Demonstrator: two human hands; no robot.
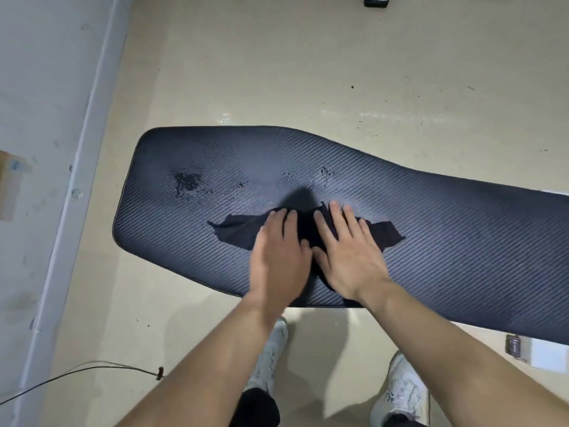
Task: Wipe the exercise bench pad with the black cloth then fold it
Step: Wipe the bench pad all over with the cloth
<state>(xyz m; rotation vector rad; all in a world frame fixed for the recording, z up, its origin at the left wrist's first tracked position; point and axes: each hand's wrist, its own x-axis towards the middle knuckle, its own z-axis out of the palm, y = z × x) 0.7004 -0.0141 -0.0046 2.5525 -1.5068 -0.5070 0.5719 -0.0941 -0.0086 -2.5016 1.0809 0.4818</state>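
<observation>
The dark blue textured bench pad (446, 241) runs from the middle left to the right edge. Wet spots (186, 181) sit on its left part, and smaller ones lie further right. The black cloth (237, 232) lies spread on the pad's near half, its ends sticking out left and right of my hands. My left hand (278, 257) presses flat on the cloth's left part, fingers slightly apart. My right hand (348, 254) lies flat on the cloth beside it, fingers spread. The cloth's middle is hidden under both palms.
A pale tiled floor (308, 72) surrounds the bench. A white wall (46, 149) stands to the left. A thin cable (77, 372) trails on the floor at lower left. My white shoes (271, 352) stand below the pad's near edge. A small dark device (376, 0) is at the top.
</observation>
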